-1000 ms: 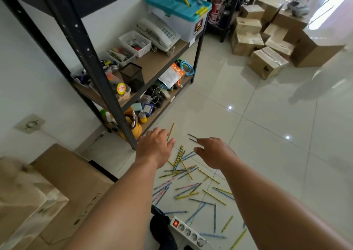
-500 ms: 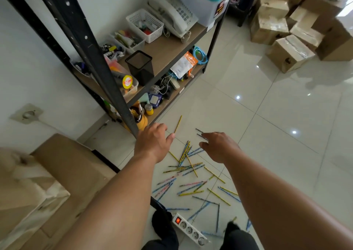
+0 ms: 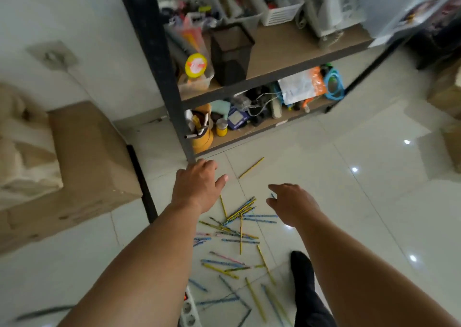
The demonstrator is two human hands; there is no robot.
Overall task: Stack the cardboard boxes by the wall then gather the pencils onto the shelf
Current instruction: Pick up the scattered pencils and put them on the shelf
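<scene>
Several yellow and blue pencils (image 3: 237, 229) lie scattered on the white tiled floor below my arms; one yellow pencil (image 3: 251, 168) lies apart, nearer the shelf. My left hand (image 3: 198, 184) hovers over the pencils' far edge, fingers loosely bent, holding nothing. My right hand (image 3: 291, 203) reaches down to the right of the pile, fingers relaxed, also empty. Two cardboard boxes (image 3: 82, 157) stand stacked against the wall at the left. The wooden shelf (image 3: 294, 44) on a black metal frame stands just beyond my hands.
A black mesh cup (image 3: 230, 54) stands on the shelf among baskets and a telephone. The black upright post (image 3: 159, 77) rises beside my left hand. A white power strip (image 3: 189, 309) lies by the pencils. A black-socked foot (image 3: 303, 271) stands at the right. More boxes (image 3: 446, 94) sit far right.
The view has tilted down and moved closer to the shelf and floor. Both hands have dropped nearer the pencils, still empty.
</scene>
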